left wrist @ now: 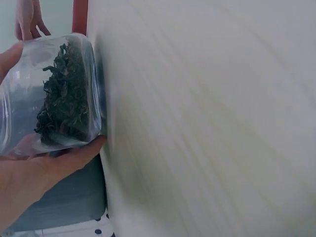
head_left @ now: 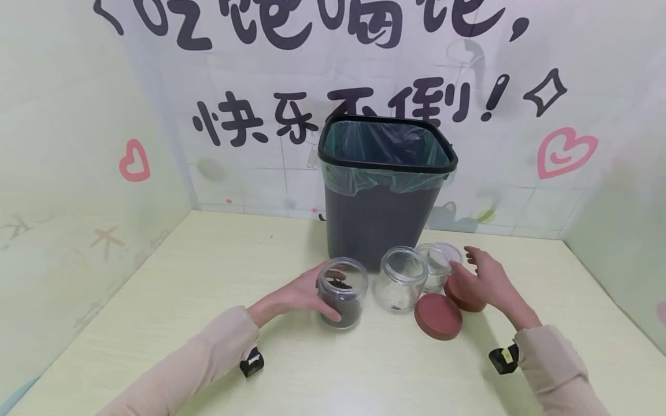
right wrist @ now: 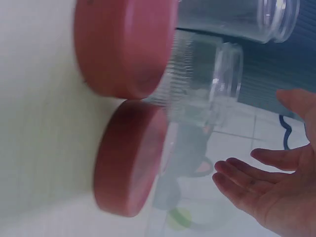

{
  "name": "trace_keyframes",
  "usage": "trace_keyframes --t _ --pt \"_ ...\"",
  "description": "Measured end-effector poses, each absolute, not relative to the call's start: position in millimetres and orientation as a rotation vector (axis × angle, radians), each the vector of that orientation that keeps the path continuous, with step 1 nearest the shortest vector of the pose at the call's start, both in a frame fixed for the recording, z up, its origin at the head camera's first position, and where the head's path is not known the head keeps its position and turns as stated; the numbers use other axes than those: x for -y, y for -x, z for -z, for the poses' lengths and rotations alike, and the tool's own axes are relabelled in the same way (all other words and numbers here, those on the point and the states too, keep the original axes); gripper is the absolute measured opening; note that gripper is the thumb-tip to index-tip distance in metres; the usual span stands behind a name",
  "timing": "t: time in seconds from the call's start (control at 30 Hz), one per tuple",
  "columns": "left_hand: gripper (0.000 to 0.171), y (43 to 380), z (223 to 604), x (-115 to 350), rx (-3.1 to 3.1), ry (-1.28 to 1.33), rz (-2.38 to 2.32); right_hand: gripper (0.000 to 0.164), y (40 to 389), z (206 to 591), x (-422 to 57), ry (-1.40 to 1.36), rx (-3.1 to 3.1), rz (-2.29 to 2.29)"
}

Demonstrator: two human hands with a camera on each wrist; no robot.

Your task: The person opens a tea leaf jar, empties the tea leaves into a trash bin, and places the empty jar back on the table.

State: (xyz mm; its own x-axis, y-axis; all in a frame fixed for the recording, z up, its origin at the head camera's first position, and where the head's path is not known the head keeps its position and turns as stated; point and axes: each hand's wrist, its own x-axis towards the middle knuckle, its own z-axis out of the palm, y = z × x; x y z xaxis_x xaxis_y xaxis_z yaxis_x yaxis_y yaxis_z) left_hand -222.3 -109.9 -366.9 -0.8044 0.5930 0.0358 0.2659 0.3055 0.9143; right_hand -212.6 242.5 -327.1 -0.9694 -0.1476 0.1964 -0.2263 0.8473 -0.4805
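Note:
My left hand (head_left: 299, 293) grips a clear glass jar (head_left: 343, 315) around its side, thumb in front and fingers behind. Dark, curled dried leaves (left wrist: 64, 101), which look like tea, fill part of this lidless jar. To its right stands a second lidless glass jar (head_left: 387, 289) with a little pale matter low inside. A smaller ridged glass jar (right wrist: 197, 74) is behind that one. My right hand (head_left: 489, 281) hovers beside the smaller jar with loosely bent, spread fingers, holding nothing. Below it are two red lids, the front lid (head_left: 439, 316) and the rear lid (head_left: 465, 293).
A dark waste bin (head_left: 380, 222) with a green liner stands behind the jars, against the printed back wall (head_left: 250, 185). A pale round piece (head_left: 452, 253) shows behind the smaller jar. Side walls flank the light wooden table (head_left: 208, 254).

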Motion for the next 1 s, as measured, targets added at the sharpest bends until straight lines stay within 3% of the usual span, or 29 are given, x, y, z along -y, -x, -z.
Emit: trace_keyframes --t 0.47,0.8,1.0 --pt "0.095 237.6 328.4 155.3 -2.530 -0.459 -1.548 0.068 226.0 258.5 -228.4 -0.325 2.878 -1.174" --pt "0.106 254.1 257.6 177.4 -2.821 -0.295 -1.430 0.084 248.4 195.1 -216.3 -0.264 2.866 -1.300" --pt "0.098 261.3 210.5 176.5 -2.927 -0.240 -1.436 0.087 262.8 169.2 -204.3 -0.192 2.897 -1.212"
